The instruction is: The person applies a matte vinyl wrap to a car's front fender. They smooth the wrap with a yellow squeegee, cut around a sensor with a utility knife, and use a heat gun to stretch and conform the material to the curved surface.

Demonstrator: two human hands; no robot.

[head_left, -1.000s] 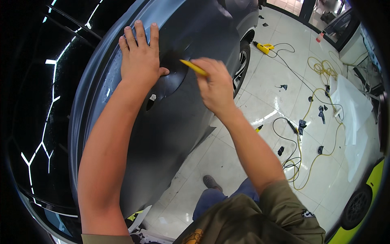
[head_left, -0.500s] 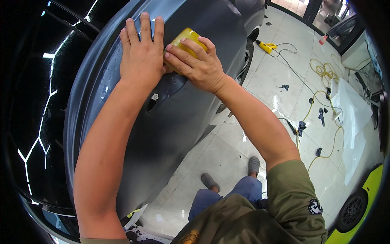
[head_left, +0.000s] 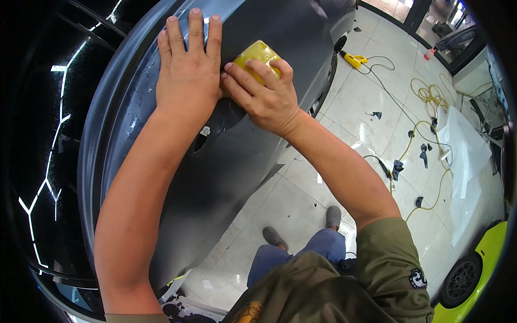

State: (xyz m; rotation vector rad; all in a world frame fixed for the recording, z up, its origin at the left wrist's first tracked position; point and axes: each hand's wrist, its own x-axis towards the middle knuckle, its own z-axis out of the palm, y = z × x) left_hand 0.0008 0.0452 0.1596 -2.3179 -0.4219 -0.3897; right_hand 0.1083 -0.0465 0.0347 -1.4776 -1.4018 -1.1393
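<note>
A dark matte grey car side panel, partly wet along its upper edge, lies under both my hands. Fingers stretched out, my left hand rests flat on the panel just below the glossy black window area. To its right, my right hand has its fingers bent round a yellow squeegee, pressed against the panel. The squeegee's lower part is hidden by that hand. Below the hands, the panel has a dark slot with a small white piece at its edge.
A yellow corded tool lies on the tiled floor by the car's wheel. Yellow hose, dark scraps and a translucent white sheet spread across the right side. A lime-green car stands at lower right.
My right hand and the yellow squeegee have shifted slightly right and down in the picture. My left hand moved slightly up at its fingertips and stays flat. The whole view shifted a little.
</note>
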